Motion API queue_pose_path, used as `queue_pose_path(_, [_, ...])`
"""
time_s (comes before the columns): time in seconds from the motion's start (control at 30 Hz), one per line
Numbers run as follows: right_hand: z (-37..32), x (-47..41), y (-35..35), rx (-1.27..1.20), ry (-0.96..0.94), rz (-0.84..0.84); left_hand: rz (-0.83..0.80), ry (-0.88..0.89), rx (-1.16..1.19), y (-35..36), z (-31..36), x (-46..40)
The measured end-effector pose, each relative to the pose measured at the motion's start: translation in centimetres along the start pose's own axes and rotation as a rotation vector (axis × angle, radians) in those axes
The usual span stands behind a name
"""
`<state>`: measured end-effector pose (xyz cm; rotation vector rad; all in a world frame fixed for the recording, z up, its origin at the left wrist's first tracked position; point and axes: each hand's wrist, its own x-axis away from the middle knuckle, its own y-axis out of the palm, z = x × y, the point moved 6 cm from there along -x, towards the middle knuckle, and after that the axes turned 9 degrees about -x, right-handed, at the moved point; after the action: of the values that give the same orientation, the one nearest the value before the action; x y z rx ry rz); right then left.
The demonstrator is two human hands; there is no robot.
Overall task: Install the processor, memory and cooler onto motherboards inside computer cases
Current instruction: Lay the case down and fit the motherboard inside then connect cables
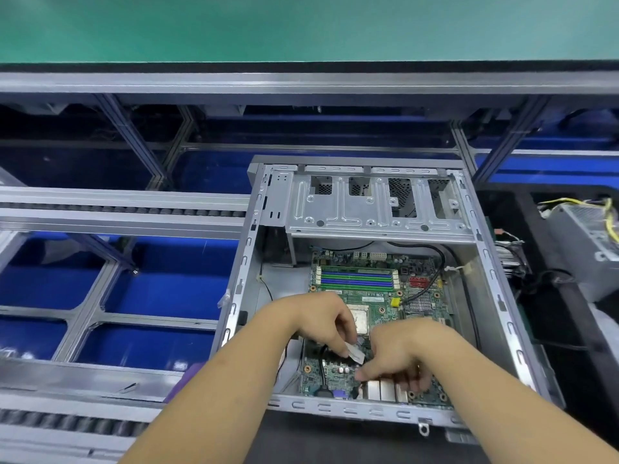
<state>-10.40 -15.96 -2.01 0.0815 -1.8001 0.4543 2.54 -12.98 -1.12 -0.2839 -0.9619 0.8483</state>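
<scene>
An open grey computer case lies in front of me with a green motherboard inside. Blue and green memory slots run across the board's far part. A silver processor sits in its socket, partly hidden by my left hand. That hand pinches a small pale, flat piece just below the socket; I cannot tell what it is. My right hand hovers with curled fingers over the board's near edge by the metal rear ports, its fingertips close to the pale piece.
A drive cage spans the case's far end. A black cable crosses the board's right side. A power supply with yellow wires lies at the right. Roller conveyor rails and blue bins sit to the left.
</scene>
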Motion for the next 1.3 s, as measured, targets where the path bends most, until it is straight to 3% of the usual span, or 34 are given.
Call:
queue_pose_path(0.13, [-0.7,0.7,0.6,0.250,0.086,-0.001,-0.078,-0.040,-0.058,0.8,-0.1,0.0])
queue_pose_path(0.47, [-0.6,0.7,0.6,-0.068,0.091,0.121,-0.049,-0.094,0.140,0.2,-0.3,1.2])
queue_pose_path(0.77, [-1.3,0.7,0.5,0.161,0.026,0.087,0.005,-0.170,0.193,0.5,-1.0,0.9])
queue_pose_path(0.83, [-1.3,0.6,0.6,0.198,0.021,0.059,0.133,-0.161,0.112,-0.1,-1.2,0.4])
queue_pose_path(0.97, [-1.4,0.8,0.6,0.214,0.030,0.026,0.637,-0.270,-0.247,-4.0,-2.5,0.5])
queue_pose_path(1.03, [-1.4,1.0,0.6,0.207,0.034,0.015,0.721,-0.328,-0.443,-5.6,-2.8,0.3])
queue_pose_path(1.13, [-1.5,1.0,0.6,0.199,0.023,0.004,0.568,-0.430,-0.547,-5.6,-3.3,-1.3])
queue_pose_path(1.2, [-1.5,1.0,0.6,0.199,0.025,0.008,0.489,-0.442,-0.464,-4.6,-3.5,-2.3])
queue_pose_path(1.3, [-1.5,1.0,0.6,0.197,0.026,0.008,0.515,-0.449,-0.333,-4.4,-3.7,-2.7])
